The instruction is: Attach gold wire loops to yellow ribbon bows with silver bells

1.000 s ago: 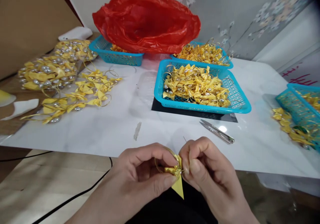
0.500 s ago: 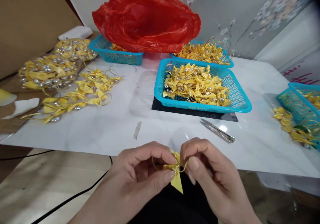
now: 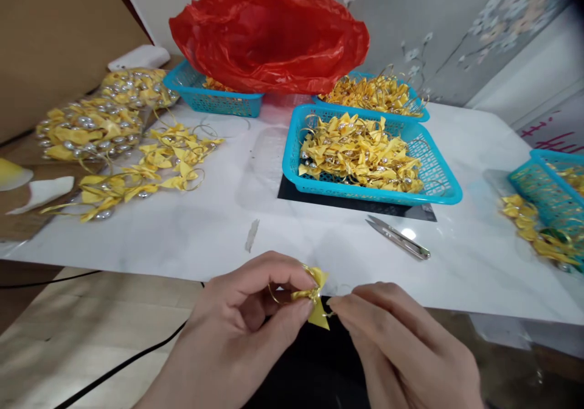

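Near the edge of a glossy white tabletop (image 3: 219, 238), the left hand (image 3: 232, 327) pinches a yellow ribbon bow (image 3: 320, 318), while the right hand (image 3: 401, 330), newly turned knuckles-up, apparently grips a thin pale strand (image 3: 329, 315) just beside it.

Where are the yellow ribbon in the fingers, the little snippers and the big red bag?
Yellow ribbon (image 3: 319, 317): head view, on its lower tail.
Snippers (image 3: 401, 240): head view, on the metal body.
Red bag (image 3: 269, 77): head view, on its lower front.

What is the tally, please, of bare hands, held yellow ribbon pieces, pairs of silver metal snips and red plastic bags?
Bare hands: 2
Held yellow ribbon piece: 1
Silver metal snips: 1
Red plastic bag: 1
Total: 5
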Demonstrator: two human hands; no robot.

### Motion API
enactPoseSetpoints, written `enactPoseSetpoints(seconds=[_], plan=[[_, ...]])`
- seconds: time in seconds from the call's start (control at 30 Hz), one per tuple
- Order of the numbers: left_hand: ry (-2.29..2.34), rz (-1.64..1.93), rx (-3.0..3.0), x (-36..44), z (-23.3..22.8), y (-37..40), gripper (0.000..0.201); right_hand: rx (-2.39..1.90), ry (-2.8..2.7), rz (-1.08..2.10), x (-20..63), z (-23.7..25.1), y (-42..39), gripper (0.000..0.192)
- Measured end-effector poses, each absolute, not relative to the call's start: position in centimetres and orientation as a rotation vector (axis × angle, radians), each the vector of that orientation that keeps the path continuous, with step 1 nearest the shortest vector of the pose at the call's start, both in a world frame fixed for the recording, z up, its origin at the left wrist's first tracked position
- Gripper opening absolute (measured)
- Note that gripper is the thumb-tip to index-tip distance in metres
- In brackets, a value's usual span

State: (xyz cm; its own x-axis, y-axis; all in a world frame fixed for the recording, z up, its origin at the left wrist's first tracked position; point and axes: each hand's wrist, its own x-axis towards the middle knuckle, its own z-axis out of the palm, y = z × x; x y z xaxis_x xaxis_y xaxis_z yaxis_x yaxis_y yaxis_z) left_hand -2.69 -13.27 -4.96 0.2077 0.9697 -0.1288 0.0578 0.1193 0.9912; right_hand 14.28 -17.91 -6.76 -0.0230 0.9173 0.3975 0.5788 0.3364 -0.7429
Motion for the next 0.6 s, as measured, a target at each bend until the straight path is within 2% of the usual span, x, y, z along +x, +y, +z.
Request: enactPoseSetpoints(seconds=[0.23,0.6], plan=[[1.14,0.962,1.282,-2.7,-4.9,-13.7,0.019,-1.305,-1.849,0.211,14.2,-7.7,-17.6,0.023],[1.145,0.93,1.309,-2.5,-4.9,-13.3,0.019,-1.269,-1.915,0.134,14.8,-8.1,-17.2,0.026]])
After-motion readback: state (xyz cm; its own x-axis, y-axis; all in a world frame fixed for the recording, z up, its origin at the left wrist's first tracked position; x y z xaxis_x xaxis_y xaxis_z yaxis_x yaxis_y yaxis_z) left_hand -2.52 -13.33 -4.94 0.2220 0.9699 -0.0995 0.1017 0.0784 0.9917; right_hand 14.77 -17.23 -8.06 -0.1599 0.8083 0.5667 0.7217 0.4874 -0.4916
